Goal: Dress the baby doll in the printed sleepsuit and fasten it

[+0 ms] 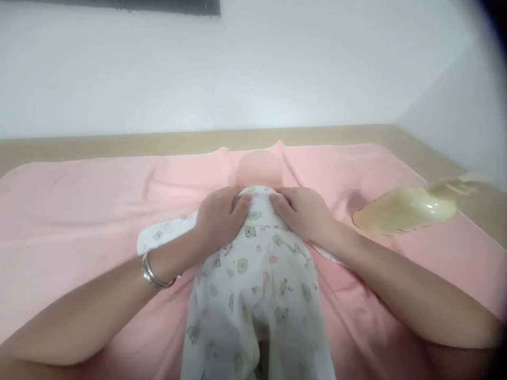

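Observation:
A baby doll [259, 169] with a smooth, bald head lies lengthwise ahead of me. It wears a white outfit [253, 264] printed with small green and pink figures. At the left shoulder, my left hand [219, 216] is closed, its thumb over the cloth and its fingers round the side. My right hand [307, 211] grips the opposite shoulder in the same way. One white sleeve [166, 232] sticks out past my left wrist; the other is mostly under my right forearm. No facial features show on the head.
A pink blanket [79, 211] with some creases lies under the doll on a light brown surface [158, 141]. To the right, a pale yellow pump bottle [404, 211] appears tilted and blurred. A white wall [253, 68] rises behind, with a dark edge [178, 6] at upper left.

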`<state>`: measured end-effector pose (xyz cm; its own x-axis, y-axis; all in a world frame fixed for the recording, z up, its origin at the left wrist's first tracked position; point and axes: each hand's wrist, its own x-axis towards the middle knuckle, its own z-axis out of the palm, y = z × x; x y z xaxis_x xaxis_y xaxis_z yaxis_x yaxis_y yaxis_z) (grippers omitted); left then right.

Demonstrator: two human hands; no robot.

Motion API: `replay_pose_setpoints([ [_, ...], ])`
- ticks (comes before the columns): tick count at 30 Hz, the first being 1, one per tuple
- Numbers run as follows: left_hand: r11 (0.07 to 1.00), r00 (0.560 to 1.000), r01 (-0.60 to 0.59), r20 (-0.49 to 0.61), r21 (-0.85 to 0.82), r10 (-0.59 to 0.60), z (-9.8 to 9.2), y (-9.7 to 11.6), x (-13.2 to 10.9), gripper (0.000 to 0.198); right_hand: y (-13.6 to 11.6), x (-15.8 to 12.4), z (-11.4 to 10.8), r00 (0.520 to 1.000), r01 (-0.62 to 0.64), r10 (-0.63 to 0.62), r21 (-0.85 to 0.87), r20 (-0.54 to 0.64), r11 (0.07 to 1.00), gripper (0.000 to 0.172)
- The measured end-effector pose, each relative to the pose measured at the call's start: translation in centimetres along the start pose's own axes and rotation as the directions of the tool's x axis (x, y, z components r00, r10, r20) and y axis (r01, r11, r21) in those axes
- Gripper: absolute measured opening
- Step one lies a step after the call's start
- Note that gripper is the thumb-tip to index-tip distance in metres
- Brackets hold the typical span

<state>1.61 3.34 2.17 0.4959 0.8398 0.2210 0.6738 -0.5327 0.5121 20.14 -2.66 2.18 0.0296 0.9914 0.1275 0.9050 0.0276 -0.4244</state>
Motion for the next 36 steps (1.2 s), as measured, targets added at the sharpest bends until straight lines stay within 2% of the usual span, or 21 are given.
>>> replay_pose_setpoints([
  [23, 1.0, 1.0, 0.019, 0.004, -0.014, -0.019, 0.1, -0.1, 0.1, 0.038, 0.1, 0.1, 0.1, 1.0, -0.001, 0.002, -0.069, 0.012, 0.998, 0.049],
  [25, 1.0, 1.0, 0.015, -0.003, -0.019, -0.015, 0.1, -0.1, 0.0, 0.038, 0.0, -0.2, 0.0, 0.999, 0.016, -0.019, -0.105, -0.028, 0.994, 0.049],
  [27, 1.0, 1.0, 0.013, -0.006, -0.02, -0.013, 0.2, -0.2, 0.0, 0.039, -0.5, -0.8, -0.2, 0.976, 0.083, -0.114, -0.165, -0.186, 0.983, 0.045],
  [29, 1.0, 1.0, -0.006, -0.008, -0.026, 0.006, 0.2, -0.4, -0.1, 0.037, -1.4, -1.7, -0.3, 0.895, 0.258, -0.322, -0.231, -0.308, 0.938, 0.047],
  [30, 0.999, 1.0, -0.025, -0.006, -0.034, 0.024, 0.2, -0.4, -0.1, 0.035, -1.9, -2.2, -0.4, 0.848, 0.377, -0.442, -0.254, -0.291, 0.891, 0.053],
  [31, 0.998, 0.999, -0.042, -0.003, -0.045, 0.042, 0.2, -0.5, -0.1, 0.032, -2.5, -2.8, -0.4, 0.808, 0.494, -0.547, -0.257, -0.218, 0.831, 0.061],
  [33, 0.996, 0.998, -0.06, 0.005, -0.067, 0.061, 0.2, -0.7, -0.2, 0.027, -3.6, -3.7, -0.4, 0.765, 0.621, -0.643, -0.222, -0.035, 0.752, 0.069],
  [34, 0.996, 0.998, -0.057, 0.01, -0.074, 0.058, 0.2, -0.7, -0.2, 0.026, -4.1, -4.1, -0.4, 0.774, 0.62, -0.634, -0.211, 0.004, 0.756, 0.072],
  [36, 0.996, 0.999, -0.04, 0.017, -0.076, 0.041, 0.1, -0.6, -0.2, 0.028, -4.6, -4.6, -0.4, 0.815, 0.566, -0.58, -0.202, -0.007, 0.799, 0.075],
])
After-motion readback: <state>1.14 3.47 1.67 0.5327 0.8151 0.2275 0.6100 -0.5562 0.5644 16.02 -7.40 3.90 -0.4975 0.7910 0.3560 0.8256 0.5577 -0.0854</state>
